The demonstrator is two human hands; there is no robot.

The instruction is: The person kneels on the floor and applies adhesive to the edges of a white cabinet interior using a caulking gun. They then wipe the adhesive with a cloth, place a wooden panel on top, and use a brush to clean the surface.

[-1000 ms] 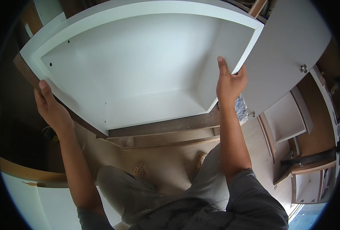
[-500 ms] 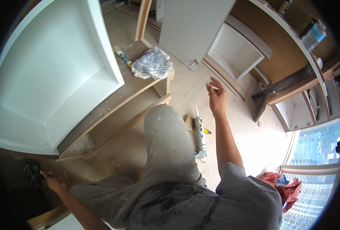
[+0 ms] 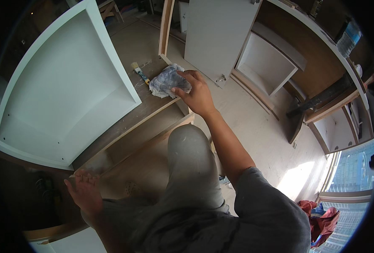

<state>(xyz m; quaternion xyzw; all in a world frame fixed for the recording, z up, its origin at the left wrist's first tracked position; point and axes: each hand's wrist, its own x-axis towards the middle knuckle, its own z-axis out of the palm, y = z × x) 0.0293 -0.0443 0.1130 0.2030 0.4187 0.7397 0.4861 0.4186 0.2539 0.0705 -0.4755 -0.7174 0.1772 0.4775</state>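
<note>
A crumpled grey-white rag lies on the corner of a brown wooden plinth. Over the rag's right edge is my right hand, thumb and fingers apart; whether a fingertip touches the cloth I cannot tell. To the rag's left lies a paintbrush with pale bristles and a blue-and-yellow handle. At the lower left my left hand is raised with its fingers spread, holding nothing, close to the plinth's near end. A white open cabinet box stands on the plinth.
Right of centre are a grey-white door panel and a small white cabinet on the floor. A dark tube-like piece rests by the shelving. Red cloth hangs near the window. My bent knee is beside the plinth.
My right hand has swung left from above the floor to the rag. My left hand has left the dark object at lower left and spread its fingers. My arm now mostly hides the caulking gun.
</note>
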